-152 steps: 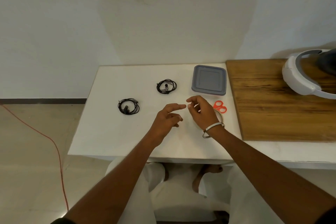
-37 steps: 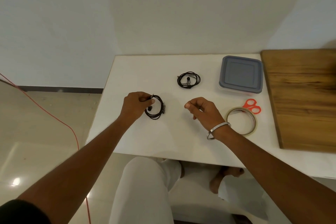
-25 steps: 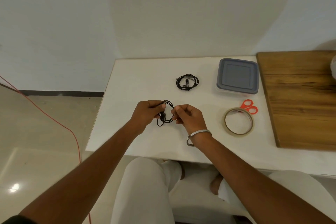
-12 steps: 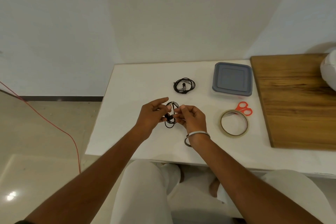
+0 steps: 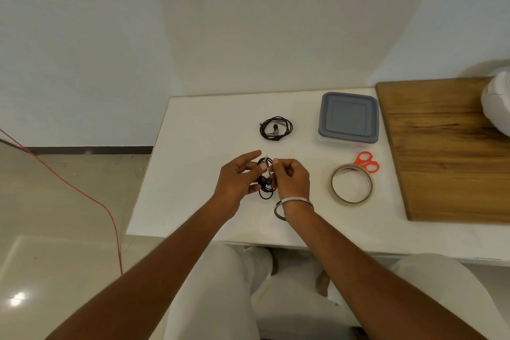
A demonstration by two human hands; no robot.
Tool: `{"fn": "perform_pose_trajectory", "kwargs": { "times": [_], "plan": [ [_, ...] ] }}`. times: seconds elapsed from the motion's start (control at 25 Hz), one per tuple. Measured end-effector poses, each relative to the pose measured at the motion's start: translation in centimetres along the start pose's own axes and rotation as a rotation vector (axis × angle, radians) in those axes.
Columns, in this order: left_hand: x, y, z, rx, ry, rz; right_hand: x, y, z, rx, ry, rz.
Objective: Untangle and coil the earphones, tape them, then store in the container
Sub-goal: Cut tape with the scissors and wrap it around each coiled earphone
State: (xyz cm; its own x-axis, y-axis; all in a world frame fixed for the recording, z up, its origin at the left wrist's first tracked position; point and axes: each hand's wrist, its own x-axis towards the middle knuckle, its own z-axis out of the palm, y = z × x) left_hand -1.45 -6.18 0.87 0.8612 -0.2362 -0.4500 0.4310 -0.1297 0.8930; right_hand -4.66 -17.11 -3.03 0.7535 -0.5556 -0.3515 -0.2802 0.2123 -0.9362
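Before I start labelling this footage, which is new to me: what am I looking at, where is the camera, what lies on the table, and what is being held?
There is no machine here. A person wears a camera on the head, looking forward and down, so you see their own arms reaching out over a white table. The left hand and the right hand together pinch one bundle of black earphones just above the table; that is the only grip. A second earphone bundle lies farther back, untouched. To the right stand a closed grey-lidded container, a tape roll and orange scissors, beside a wooden board.
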Motion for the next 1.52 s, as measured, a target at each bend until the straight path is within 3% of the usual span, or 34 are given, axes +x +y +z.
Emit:
{"fn": "perform_pose_trajectory", "kwargs": {
  "times": [0.6,0.92,1.52],
  "plan": [
    [-0.2,-1.3,0.7,-0.01,0.117,0.039,-1.3,0.0,0.6,-0.236,0.232,-0.239],
    [-0.4,-1.6,0.9,-0.038,0.123,0.021,-2.1,0.7,0.7,-0.185,0.082,-0.153],
    [-0.1,-1.7,1.4,-0.033,0.121,-0.036,-2.3,1.1,-0.1,-0.137,0.001,-0.138]
  ]
}}
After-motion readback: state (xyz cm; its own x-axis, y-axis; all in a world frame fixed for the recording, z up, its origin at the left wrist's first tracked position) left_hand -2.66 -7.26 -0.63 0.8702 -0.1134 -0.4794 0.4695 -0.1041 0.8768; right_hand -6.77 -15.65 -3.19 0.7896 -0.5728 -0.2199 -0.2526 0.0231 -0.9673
